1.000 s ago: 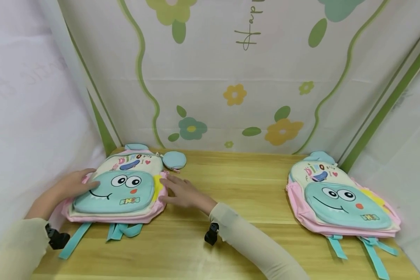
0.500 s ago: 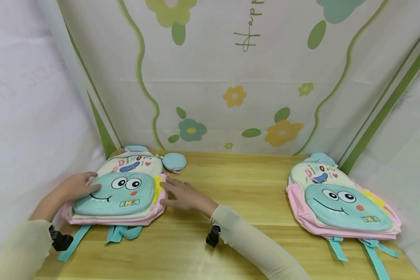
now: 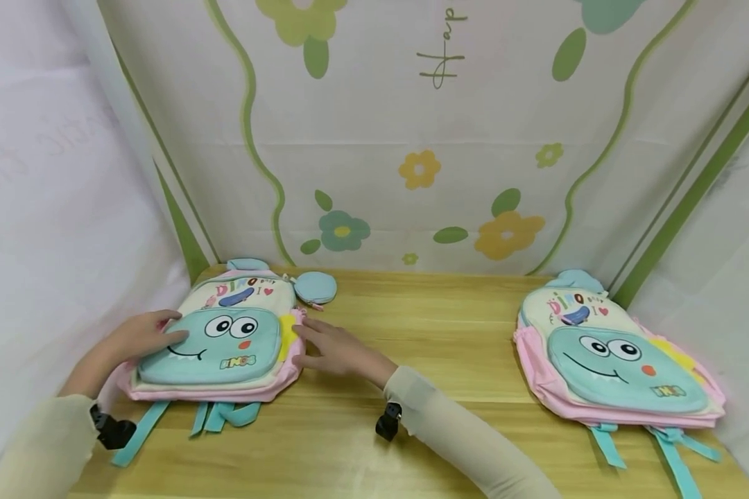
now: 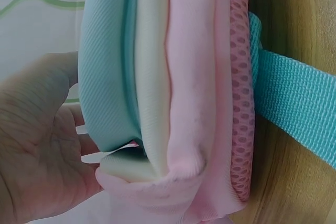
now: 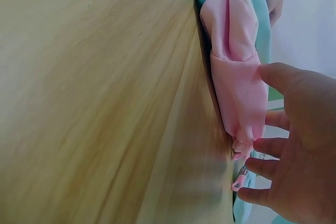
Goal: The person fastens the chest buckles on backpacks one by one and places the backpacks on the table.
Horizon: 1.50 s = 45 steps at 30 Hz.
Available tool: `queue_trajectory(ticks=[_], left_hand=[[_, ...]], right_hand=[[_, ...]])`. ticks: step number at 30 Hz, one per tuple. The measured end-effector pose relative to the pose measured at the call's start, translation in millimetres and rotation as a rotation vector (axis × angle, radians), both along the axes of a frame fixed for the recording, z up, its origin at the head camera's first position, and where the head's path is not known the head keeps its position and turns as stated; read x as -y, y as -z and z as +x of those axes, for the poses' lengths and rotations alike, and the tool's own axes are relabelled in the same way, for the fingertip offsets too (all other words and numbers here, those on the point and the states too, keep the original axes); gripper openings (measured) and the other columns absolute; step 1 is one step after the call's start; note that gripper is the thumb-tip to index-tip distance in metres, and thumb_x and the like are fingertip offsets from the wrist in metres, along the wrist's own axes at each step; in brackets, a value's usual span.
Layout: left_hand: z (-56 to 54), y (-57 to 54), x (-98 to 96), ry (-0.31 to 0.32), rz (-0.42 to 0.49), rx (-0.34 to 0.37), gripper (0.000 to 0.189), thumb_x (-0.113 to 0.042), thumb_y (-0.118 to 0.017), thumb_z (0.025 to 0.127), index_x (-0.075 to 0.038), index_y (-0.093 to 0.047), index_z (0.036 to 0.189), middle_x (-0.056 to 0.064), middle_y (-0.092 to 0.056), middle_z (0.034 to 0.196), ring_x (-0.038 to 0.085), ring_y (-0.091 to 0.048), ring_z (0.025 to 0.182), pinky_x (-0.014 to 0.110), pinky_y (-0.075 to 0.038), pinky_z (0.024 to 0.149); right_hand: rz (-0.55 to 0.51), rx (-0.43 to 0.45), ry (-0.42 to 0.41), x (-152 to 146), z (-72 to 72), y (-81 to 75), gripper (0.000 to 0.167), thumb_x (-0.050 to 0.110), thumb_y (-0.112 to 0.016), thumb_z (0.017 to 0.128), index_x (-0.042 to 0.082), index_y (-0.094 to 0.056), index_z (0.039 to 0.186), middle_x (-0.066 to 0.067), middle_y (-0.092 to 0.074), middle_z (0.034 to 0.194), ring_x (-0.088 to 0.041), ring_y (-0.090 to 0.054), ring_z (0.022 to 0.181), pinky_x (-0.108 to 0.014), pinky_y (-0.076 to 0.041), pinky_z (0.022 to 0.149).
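Note:
A child's dinosaur backpack (image 3: pixel 231 346) lies front side up at the left of the table, pink at the sides with a turquoise front pocket. My left hand (image 3: pixel 139 339) rests on its left side, the thumb reaching onto the turquoise pocket (image 4: pixel 107 66). At the opposite side, my right hand (image 3: pixel 337 350) touches the pink side pocket (image 5: pixel 239 95) with fingers spread and fairly straight. A round light-blue pouch (image 3: pixel 315 287) hangs off the bag's top right corner. Turquoise straps (image 4: pixel 299 82) trail out from under the bottom.
A matching backpack (image 3: pixel 624 367) lies at the right of the wooden table (image 3: pixel 406 319), its straps toward the front edge. White cloth walls surround the table on the left, right and back; the back wall (image 3: pixel 362 118) has printed flowers.
The head view has shifted slightly. Both hands stay at the sides of the left backpack, and both backpacks lie as before.

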<state>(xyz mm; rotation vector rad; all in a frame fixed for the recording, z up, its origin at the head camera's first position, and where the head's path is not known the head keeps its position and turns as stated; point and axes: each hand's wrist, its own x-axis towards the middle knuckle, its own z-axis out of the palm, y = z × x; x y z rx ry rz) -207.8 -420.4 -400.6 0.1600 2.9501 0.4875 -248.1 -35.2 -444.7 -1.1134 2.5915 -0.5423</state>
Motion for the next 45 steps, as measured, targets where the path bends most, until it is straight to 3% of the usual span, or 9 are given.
queue_trajectory(ticks=[8, 15, 29, 37, 45], left_hand=[[0.1, 2.1, -0.5, 0.007, 0.045, -0.029, 0.064, -0.040, -0.065, 0.096, 0.012, -0.057, 0.132, 0.044, -0.054, 0.131, 0.062, -0.053, 0.118, 0.069, -0.046, 0.093], [3.4, 8.8, -8.0, -0.013, 0.059, 0.011, 0.068, -0.046, -0.067, 0.094, 0.009, -0.058, 0.135, 0.045, -0.050, 0.136, 0.063, -0.047, 0.124, 0.071, -0.044, 0.096], [2.6, 4.0, -41.4, 0.041, 0.108, 0.006, 0.068, -0.043, -0.071, 0.093, 0.009, -0.058, 0.136, 0.041, -0.053, 0.137, 0.062, -0.048, 0.126, 0.070, -0.045, 0.096], [-1.1, 9.8, -57.0, 0.088, 0.154, -0.012, 0.072, -0.046, -0.075, 0.089, 0.005, -0.059, 0.137, 0.037, -0.054, 0.139, 0.058, -0.050, 0.128, 0.068, -0.047, 0.097], [-3.6, 17.9, -72.1, 0.100, 0.164, -0.061, 0.073, -0.050, -0.076, 0.087, 0.000, -0.060, 0.139, 0.033, -0.056, 0.141, 0.058, -0.045, 0.131, 0.072, -0.040, 0.101]], right_hand=[[-0.001, -0.006, 0.013, -11.1, 0.6, -4.9, 0.071, 0.057, -0.050, 0.102, 0.024, -0.030, 0.162, -0.003, -0.023, 0.170, -0.023, -0.026, 0.156, -0.040, -0.027, 0.125], [0.003, 0.007, 0.010, -22.4, 4.4, -1.1, 0.071, 0.057, -0.050, 0.102, 0.023, -0.031, 0.161, -0.004, -0.025, 0.170, -0.024, -0.028, 0.156, -0.041, -0.028, 0.125], [-0.040, 0.026, 0.037, -57.3, 8.8, -0.6, 0.069, 0.053, -0.052, 0.103, 0.018, -0.034, 0.160, -0.006, -0.026, 0.169, -0.025, -0.028, 0.155, -0.043, -0.029, 0.125], [-0.067, 0.057, 0.050, -81.4, 9.1, -0.9, 0.069, 0.050, -0.053, 0.103, 0.017, -0.034, 0.160, -0.005, -0.025, 0.170, -0.023, -0.026, 0.156, -0.042, -0.027, 0.125], [-0.083, 0.068, 0.071, -102.0, 6.9, 2.7, 0.070, 0.052, -0.053, 0.103, 0.018, -0.034, 0.160, -0.005, -0.025, 0.169, -0.023, -0.026, 0.156, -0.044, -0.027, 0.125]])
